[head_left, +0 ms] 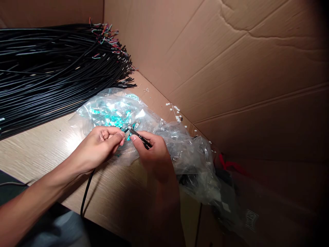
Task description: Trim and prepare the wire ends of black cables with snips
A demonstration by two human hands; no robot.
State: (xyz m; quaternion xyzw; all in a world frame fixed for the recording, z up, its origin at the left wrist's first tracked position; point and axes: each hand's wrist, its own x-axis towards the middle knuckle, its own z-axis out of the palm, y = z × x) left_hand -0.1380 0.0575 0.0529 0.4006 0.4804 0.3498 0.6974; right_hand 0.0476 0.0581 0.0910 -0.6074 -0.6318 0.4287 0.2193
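My left hand (106, 142) pinches a black cable (87, 192) near its end, which pokes out past the fingertips. From below that hand the cable hangs down over the table's front edge. Closed around a slim black tool that looks like tweezers (140, 137), my right hand (155, 151) holds its tip close to the cable end. Whether the tip touches the cable, I cannot tell. Just behind both hands lies a clear plastic bag (108, 97) with shiny metal and teal small parts (115, 118) in it.
A thick bundle of black cables (56, 72) with coloured wire ends fills the back left of the wooden table (38, 144). Cardboard walls (231, 75) rise behind and to the right. More clear bags (195, 154) lie at right, near white scraps (177, 111) and something red (231, 164).
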